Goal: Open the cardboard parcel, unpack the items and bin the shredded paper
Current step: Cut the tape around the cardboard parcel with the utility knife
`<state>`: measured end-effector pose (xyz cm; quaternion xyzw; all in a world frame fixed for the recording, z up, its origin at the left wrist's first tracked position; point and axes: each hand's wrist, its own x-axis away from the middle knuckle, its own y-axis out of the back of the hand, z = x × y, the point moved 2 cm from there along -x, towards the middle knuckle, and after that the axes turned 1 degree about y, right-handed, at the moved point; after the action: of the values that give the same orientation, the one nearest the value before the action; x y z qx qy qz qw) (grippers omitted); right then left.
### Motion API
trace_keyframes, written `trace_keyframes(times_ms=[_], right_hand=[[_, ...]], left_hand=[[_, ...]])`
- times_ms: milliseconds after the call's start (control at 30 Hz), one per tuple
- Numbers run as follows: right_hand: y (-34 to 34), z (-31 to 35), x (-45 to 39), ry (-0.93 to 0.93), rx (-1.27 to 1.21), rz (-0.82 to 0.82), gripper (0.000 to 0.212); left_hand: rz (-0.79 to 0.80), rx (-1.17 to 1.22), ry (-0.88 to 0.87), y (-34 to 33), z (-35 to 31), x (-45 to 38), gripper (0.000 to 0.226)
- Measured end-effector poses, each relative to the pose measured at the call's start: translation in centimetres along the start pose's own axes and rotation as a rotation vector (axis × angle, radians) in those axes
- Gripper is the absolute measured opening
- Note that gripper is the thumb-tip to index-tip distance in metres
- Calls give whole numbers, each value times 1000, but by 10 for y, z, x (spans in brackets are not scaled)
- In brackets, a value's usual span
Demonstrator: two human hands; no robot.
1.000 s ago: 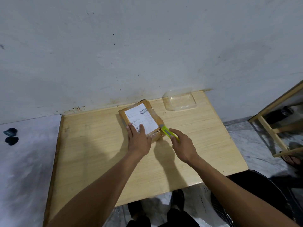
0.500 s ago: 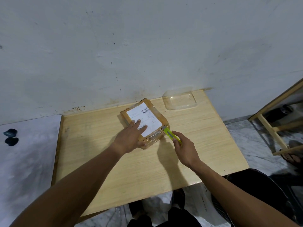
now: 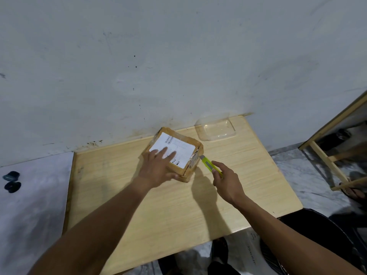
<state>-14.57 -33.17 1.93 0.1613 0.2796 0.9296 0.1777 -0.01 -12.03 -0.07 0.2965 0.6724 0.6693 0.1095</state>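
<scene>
A taped brown cardboard parcel [image 3: 184, 142] with a white shipping label lies on the wooden table [image 3: 178, 205] near the wall. My left hand [image 3: 158, 167] lies flat on its top and near corner, fingers straight across the label, thumb down the near side. My right hand [image 3: 226, 179] grips a yellow-green box cutter [image 3: 208, 163], whose tip touches the parcel's right edge at the tape. The parcel's flaps are closed and its contents are hidden.
A clear plastic container [image 3: 216, 129] sits at the table's back right corner. A black bin [image 3: 317, 241] stands at the lower right beside the table. A wooden frame [image 3: 325, 161] leans at the right. Two dark small objects [image 3: 12, 180] lie on the white surface at left.
The parcel has been turned clockwise under my left hand, which shifted from its near edge onto the label. The cutter stays at the parcel's right edge.
</scene>
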Motion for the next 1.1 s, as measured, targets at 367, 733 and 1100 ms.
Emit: trace_keyframes(times_ms=[367,733,1100], right_hand=[[0,19,-18,9,70,-62,37],[-4,47,-31,9,345,65,24],[-20,54,1,-57,509,133,29]], left_hand=[[-106,2,292,-19,-48,20,74],[-191,48,233,-23,-59,18,68],[-133,66,244,-29,-62,17,69]])
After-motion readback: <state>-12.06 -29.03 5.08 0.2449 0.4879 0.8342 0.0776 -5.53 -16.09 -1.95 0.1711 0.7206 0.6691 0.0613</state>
